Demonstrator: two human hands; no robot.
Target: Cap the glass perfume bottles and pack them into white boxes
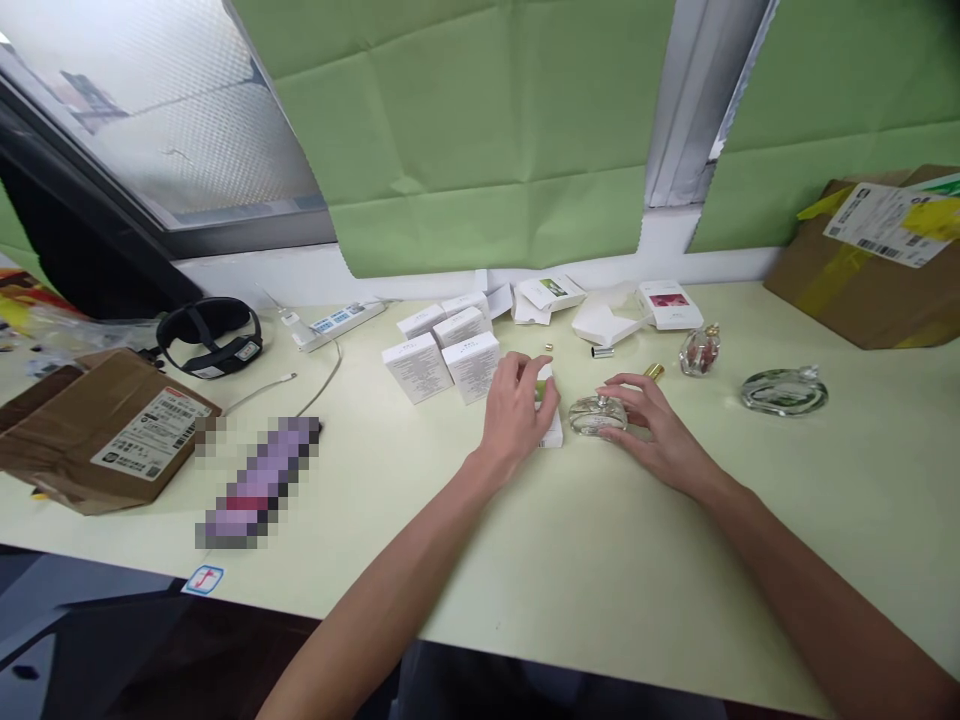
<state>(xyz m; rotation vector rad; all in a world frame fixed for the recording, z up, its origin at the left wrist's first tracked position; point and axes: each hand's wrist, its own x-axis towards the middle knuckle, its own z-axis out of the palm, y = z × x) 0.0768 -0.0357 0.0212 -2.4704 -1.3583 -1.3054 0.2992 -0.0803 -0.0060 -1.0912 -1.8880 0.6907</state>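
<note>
My right hand (pixel 651 425) has its thumb and fingers around the sides of a clear glass perfume bottle (pixel 598 415), low over the table. To its left, my left hand (pixel 521 405) is curled above a small white and green box (pixel 553 430). A gap shows between its thumb and index finger, and I make out nothing in them. The hand covers much of this box. Behind my right hand lies a gold tube (pixel 655 371). A silver cap (pixel 602 352) and a tiny gold piece (pixel 550 347) are farther back.
White cartons (pixel 471 365) stand behind my left hand; opened boxes (pixel 609 322) lie by the wall. Right are a pinkish bottle (pixel 700 352) and an oval glass bottle (pixel 784 391). Cardboard boxes (pixel 862 285) (pixel 97 430), a power strip (pixel 341 322), headset (pixel 210 335) and blurred purple item (pixel 262 480) surround them.
</note>
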